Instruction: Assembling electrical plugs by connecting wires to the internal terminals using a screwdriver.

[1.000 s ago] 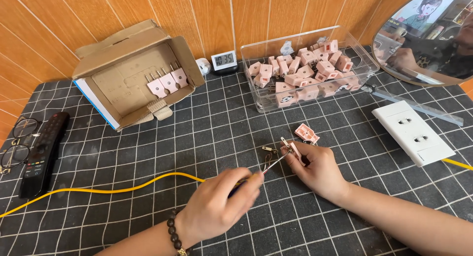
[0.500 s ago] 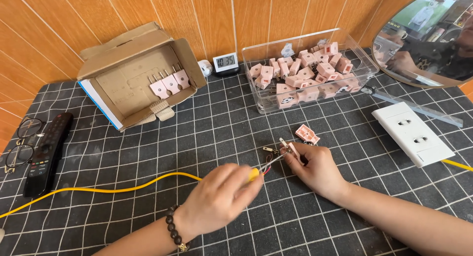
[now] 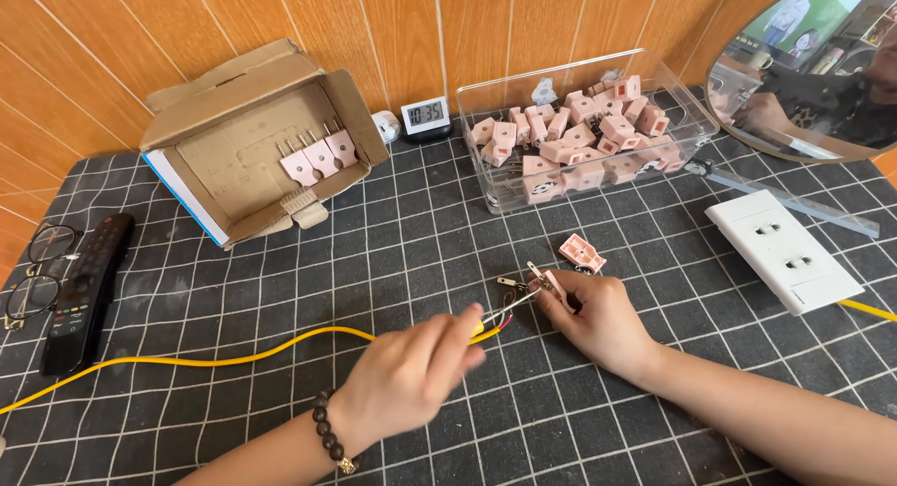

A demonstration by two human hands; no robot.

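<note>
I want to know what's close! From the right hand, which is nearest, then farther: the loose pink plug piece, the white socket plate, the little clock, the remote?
From the right hand:
1. Loose pink plug piece, just above the hand.
2. White socket plate, off to the right.
3. Little clock, back by the wall.
4. Remote, far left.

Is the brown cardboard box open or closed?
Open: the cardboard box has its flaps spread, and three pink plugs show inside.

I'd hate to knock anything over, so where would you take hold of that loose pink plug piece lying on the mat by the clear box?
Pinch the pink plug piece across its two long sides, coming straight down from above. It lies flat and alone on the mat, with open space around it, just beyond the right hand.
</note>
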